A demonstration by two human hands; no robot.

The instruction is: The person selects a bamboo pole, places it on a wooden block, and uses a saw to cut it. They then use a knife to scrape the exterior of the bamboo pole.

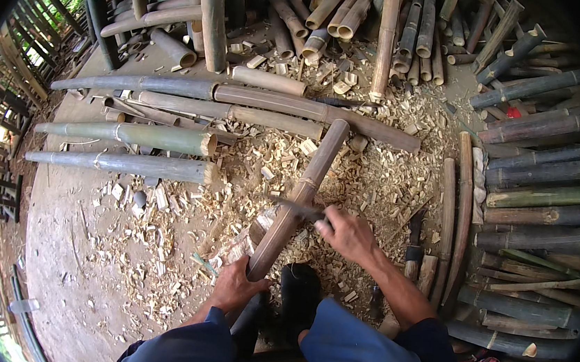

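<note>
A brown bamboo pole [320,157] slants from my knees up and away to the right. My left hand [236,286] is closed on its near end. A wooden block [260,227] shows beside the pole's lower half; whether the pole rests on it is hard to tell. My right hand [349,235] grips a dark knife [293,206], its blade lying across the pole near the middle. The handle is mostly hidden in my fingers. Pale wood shavings [231,207] cover the ground around the pole.
Several cut bamboo poles [120,163] lie to the left and ahead. Stacked bamboo [538,215] lines the right side, with more leaning at the back [347,19]. A dark-handled tool [414,236] stands right of my hand. A bamboo rack [156,14] is at the far left.
</note>
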